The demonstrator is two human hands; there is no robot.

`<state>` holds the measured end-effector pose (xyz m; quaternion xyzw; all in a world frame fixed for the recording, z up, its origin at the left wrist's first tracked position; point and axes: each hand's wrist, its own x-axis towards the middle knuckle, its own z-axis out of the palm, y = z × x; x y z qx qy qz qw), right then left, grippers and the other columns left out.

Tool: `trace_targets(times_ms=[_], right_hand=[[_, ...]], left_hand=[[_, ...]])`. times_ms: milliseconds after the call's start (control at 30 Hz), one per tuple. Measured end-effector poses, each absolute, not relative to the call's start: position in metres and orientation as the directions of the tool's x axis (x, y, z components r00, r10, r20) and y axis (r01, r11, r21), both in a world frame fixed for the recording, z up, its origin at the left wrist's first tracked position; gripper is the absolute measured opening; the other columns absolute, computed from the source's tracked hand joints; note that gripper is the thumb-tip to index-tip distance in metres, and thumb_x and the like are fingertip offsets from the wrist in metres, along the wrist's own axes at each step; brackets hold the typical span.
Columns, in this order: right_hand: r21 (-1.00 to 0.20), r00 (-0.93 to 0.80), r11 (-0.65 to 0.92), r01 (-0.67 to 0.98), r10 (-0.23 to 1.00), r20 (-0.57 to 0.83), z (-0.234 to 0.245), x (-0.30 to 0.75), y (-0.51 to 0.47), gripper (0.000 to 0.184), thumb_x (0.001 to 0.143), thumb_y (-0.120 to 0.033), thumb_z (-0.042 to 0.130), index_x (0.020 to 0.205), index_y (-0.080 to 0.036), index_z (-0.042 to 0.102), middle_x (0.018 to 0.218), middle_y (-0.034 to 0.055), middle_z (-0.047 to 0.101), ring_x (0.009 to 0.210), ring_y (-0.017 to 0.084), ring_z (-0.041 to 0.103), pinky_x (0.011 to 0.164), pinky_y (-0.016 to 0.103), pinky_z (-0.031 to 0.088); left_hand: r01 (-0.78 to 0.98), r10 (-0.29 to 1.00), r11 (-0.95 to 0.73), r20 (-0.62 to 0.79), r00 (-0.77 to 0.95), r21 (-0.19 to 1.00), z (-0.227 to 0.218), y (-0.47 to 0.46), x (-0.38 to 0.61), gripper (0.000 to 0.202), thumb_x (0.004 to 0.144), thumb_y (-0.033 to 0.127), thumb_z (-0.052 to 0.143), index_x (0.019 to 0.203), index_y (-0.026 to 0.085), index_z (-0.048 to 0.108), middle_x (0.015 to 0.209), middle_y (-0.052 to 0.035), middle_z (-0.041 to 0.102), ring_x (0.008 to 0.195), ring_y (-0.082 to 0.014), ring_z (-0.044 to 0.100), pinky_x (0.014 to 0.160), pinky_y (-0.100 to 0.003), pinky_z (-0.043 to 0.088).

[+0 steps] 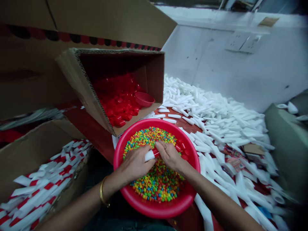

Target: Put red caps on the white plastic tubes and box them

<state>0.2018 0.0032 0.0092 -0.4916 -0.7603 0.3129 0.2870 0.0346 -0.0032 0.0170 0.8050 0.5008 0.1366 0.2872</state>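
my left hand and right hand pinch a white tube with red cap over a red tub of rainbow beads

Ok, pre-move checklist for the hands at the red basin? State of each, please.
1. Left hand and right hand both on the white tube with red cap: ok.
2. Cap fully seated on the tube: cannot tell, fingers hide the joint.
3. Red basin under the hands, holding multicoloured pellets: ok.
4. Loose red caps in stock in the tilted cardboard box: ok.
5. Loose white tubes kept off the basin rim: not ok, some lie against it at the far side.
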Motion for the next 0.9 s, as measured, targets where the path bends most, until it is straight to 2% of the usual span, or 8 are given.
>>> trace_targets(times_ms=[200, 333, 433, 500, 567, 700, 800, 900], right_hand=[[-0.51, -0.689, 0.601, 0.615, 0.725, 0.023, 0.066, 0.214, 0.0, 0.029, 0.095, -0.038, 0.033, 0.097, -0.017, 0.053, 0.079, 0.0035, 0.058, 0.07, 0.015, 0.053, 0.061, 0.025, 0.034], [-0.331, -0.686, 0.647, 0.687, 0.728, -0.002, 0.076, 0.206, 0.002, 0.049, 0.093, -0.054, 0.028, 0.077, -0.015, 0.055, 0.061, 0.0011, 0.051, 0.052, 0.012, 0.044, 0.051, 0.025, 0.025], [-0.342, -0.49, 0.452, 0.824, 0.871, -0.027, 0.068, 0.194, 0.003, 0.063, 0.092, -0.059, 0.017, 0.057, -0.017, 0.048, 0.047, -0.0017, 0.038, 0.043, 0.01, 0.035, 0.047, 0.026, 0.02], [-0.361, -0.406, 0.351, 0.864, 0.91, -0.088, 0.065, 0.189, 0.003, 0.066, 0.093, -0.057, 0.012, 0.051, -0.018, 0.044, 0.043, -0.0017, 0.034, 0.041, 0.01, 0.035, 0.046, 0.025, 0.021], [-0.361, -0.446, 0.39, 0.847, 0.891, -0.082, 0.066, 0.189, 0.003, 0.062, 0.094, -0.054, 0.016, 0.058, -0.017, 0.05, 0.049, 0.0007, 0.044, 0.046, 0.012, 0.042, 0.048, 0.025, 0.026], [-0.393, -0.673, 0.638, 0.662, 0.737, 0.063, 0.071, 0.196, -0.001, 0.026, 0.092, -0.036, 0.038, 0.1, -0.015, 0.051, 0.092, 0.0085, 0.062, 0.074, 0.017, 0.057, 0.061, 0.026, 0.038], [-0.339, -0.714, 0.682, 0.648, 0.699, 0.043, 0.066, 0.198, -0.006, 0.012, 0.082, -0.022, 0.044, 0.09, -0.016, 0.05, 0.077, 0.0054, 0.061, 0.063, 0.017, 0.055, 0.055, 0.027, 0.037], [-0.311, -0.741, 0.713, 0.629, 0.67, 0.036, 0.064, 0.2, -0.011, 0.024, 0.075, -0.021, 0.049, 0.098, -0.015, 0.049, 0.084, 0.0073, 0.063, 0.07, 0.019, 0.058, 0.059, 0.029, 0.04]], left_hand=[[0.432, 0.835, -0.134, -0.133, 0.534, 0.892, 0.012, 0.003, 0.031, 0.021, 0.072, 0.035, 0.058, 0.085, 0.018, 0.059, 0.07, 0.0024, 0.059, 0.062, -0.0129, 0.053, 0.052, -0.022, 0.035], [0.545, 0.882, -0.342, 0.061, 0.468, 0.766, 0.007, -0.004, 0.03, 0.018, 0.078, 0.034, 0.051, 0.081, 0.017, 0.057, 0.072, -0.002, 0.061, 0.067, -0.0169, 0.057, 0.057, -0.026, 0.039], [0.705, 0.906, -0.416, 0.196, 0.375, 0.575, 0.01, -0.007, 0.028, 0.017, 0.078, 0.028, 0.049, 0.088, 0.016, 0.055, 0.087, -0.0085, 0.064, 0.083, -0.0237, 0.059, 0.068, -0.033, 0.042], [0.733, 0.919, -0.385, 0.162, 0.358, 0.561, 0.013, -0.006, 0.025, 0.015, 0.078, 0.026, 0.049, 0.089, 0.018, 0.055, 0.089, -0.0078, 0.065, 0.084, -0.0237, 0.06, 0.068, -0.032, 0.042], [0.724, 0.932, -0.337, 0.104, 0.348, 0.601, 0.017, -0.004, 0.021, 0.011, 0.079, 0.027, 0.049, 0.084, 0.019, 0.054, 0.083, -0.0052, 0.065, 0.077, -0.0213, 0.061, 0.062, -0.029, 0.04], [0.659, 0.914, -0.33, 0.055, 0.402, 0.676, 0.022, 0.0, 0.014, 0.013, 0.078, 0.032, 0.049, 0.074, 0.02, 0.052, 0.072, -0.0013, 0.062, 0.066, -0.0169, 0.058, 0.056, -0.026, 0.037], [0.604, 0.842, -0.448, 0.086, 0.532, 0.659, 0.022, -0.001, 0.01, 0.008, 0.075, 0.026, 0.049, 0.073, 0.02, 0.053, 0.071, -0.0006, 0.062, 0.067, -0.0165, 0.058, 0.056, -0.025, 0.036], [0.555, 0.805, -0.452, 0.051, 0.591, 0.698, 0.021, -0.005, 0.01, 0.009, 0.074, 0.022, 0.048, 0.078, 0.02, 0.057, 0.075, -0.0007, 0.064, 0.07, -0.0166, 0.06, 0.058, -0.025, 0.037]])
